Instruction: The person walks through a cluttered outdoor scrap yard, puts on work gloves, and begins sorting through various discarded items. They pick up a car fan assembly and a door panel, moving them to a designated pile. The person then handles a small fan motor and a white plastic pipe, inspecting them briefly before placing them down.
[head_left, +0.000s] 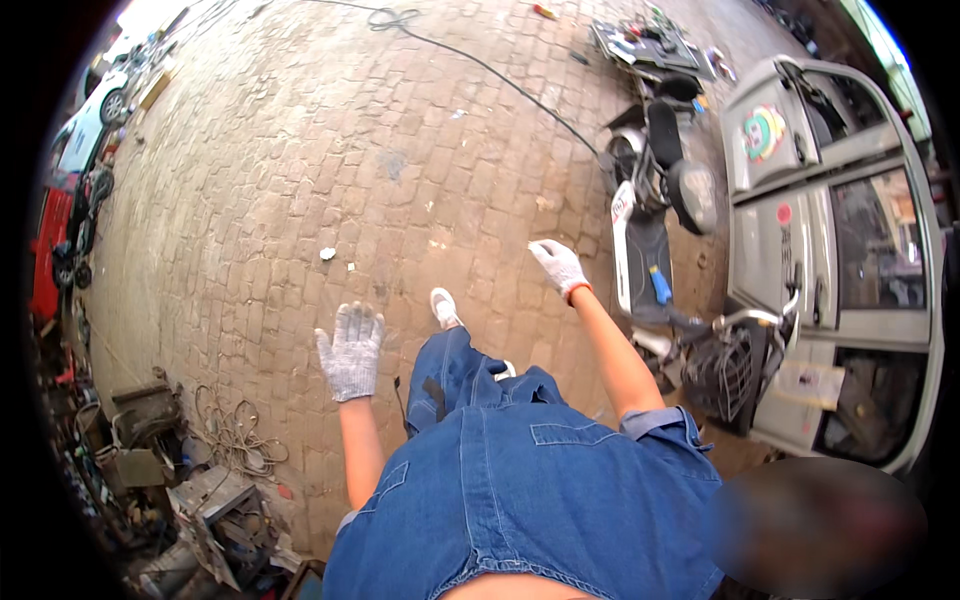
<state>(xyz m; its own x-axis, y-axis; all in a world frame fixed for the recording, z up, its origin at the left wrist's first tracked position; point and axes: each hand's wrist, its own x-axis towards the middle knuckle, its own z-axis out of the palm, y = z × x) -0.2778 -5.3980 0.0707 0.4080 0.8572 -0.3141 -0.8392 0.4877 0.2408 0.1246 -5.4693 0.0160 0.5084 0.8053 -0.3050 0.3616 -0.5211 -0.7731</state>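
Over brick paving (250, 200), person (510, 480) near scooter (650, 245).
Left hand (351, 350) empty, fingers apart; right hand (558, 266) fingers bunched, can't tell if holding anything. Uneven paving could cause a stumble.

Left hand (352, 352): glove (354, 372) mottled grey-white; right hand (558, 266): glove whitish, cuff edge (578, 292) orange-red. Person's denim jacket (530, 490) blue, pale stitching. Paving (250, 200) tan-brown, blocky pattern. Scooter (622, 245) white and black. Van (750, 240) silver-grey, red round sticker (784, 213)
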